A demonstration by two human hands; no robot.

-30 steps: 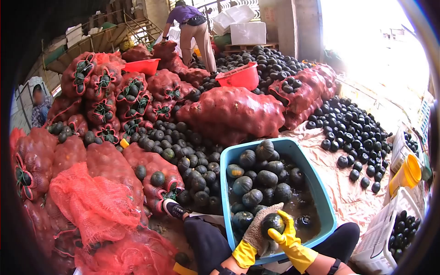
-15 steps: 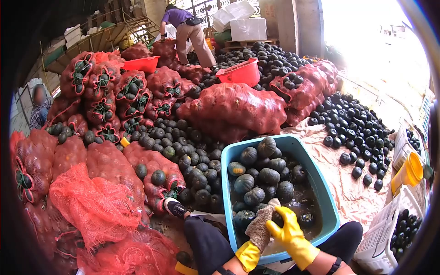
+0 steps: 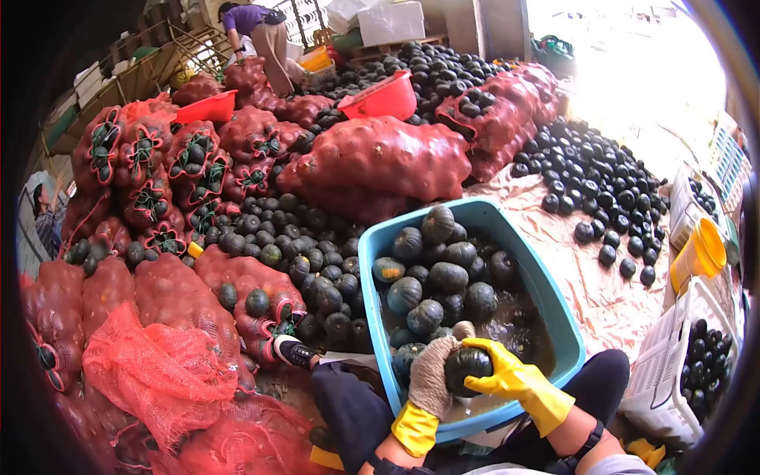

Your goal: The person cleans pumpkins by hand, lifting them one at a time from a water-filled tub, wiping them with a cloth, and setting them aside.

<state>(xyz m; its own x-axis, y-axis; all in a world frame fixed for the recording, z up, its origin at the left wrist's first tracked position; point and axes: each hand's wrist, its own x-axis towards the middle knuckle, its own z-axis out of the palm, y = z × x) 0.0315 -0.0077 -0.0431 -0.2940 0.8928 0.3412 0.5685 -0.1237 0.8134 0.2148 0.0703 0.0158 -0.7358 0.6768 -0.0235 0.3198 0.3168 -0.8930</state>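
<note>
Between my two hands is a small dark green pumpkin (image 3: 467,370), held over the near end of a blue plastic tub (image 3: 557,305). My left hand (image 3: 428,376), in a yellow rubber glove with a brownish cloth mitt over it, is closed against the pumpkin's left side. A yellow rubber glove covers my right hand (image 3: 518,382), whose fingers wrap round the right side. Murky water fills part of the tub, and several dark green pumpkins (image 3: 448,277) are heaped in it.
Red mesh sacks (image 3: 376,168) of pumpkins and loose pumpkins (image 3: 317,273) lie ahead and left. Wet-looking pumpkins (image 3: 609,198) cover a sheet at right, near a white crate (image 3: 651,372) and yellow bucket (image 3: 697,255). A person in purple (image 3: 257,39) bends over sacks behind.
The pumpkin in my hands now shows much more of its surface, and my right hand has shifted to its right side. My view has turned slightly rightward and down.
</note>
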